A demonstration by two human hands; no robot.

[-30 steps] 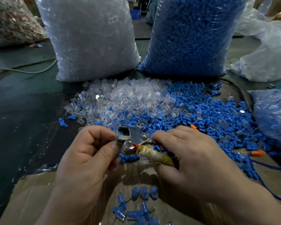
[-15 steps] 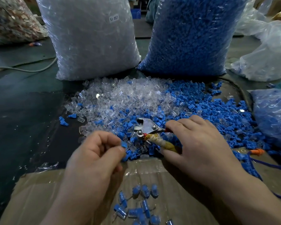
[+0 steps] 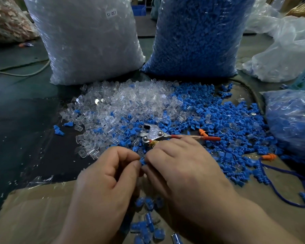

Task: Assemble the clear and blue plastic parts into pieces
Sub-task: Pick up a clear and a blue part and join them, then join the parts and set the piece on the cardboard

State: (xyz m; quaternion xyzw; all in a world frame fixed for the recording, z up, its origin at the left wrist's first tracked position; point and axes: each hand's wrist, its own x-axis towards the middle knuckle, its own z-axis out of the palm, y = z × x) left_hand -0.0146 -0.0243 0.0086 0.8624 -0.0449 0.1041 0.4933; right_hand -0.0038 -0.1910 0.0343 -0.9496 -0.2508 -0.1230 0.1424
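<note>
because the halves must be pushed together by fingertip, the left hand (image 3: pixel 104 182) and right hand (image 3: pixel 180 173) meet, each grip pinching one blue part (image 3: pixel 142 162) between them; pliers (image 3: pixel 153 133) lie within reach on the bench (image 3: pixel 25 138), finished pieces (image 3: pixel 146 226) gathered nearest the person

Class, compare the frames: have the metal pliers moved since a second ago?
Yes. The pliers have moved away from the cardboard edge, toward the blue sack, and now lie on the loose parts.

Clear parts (image 3: pixel 123 104) beside blue parts (image 3: pixel 224 118), silver pliers (image 3: pixel 154 133) with red handles, orange earplugs (image 3: pixel 268 156).
</note>
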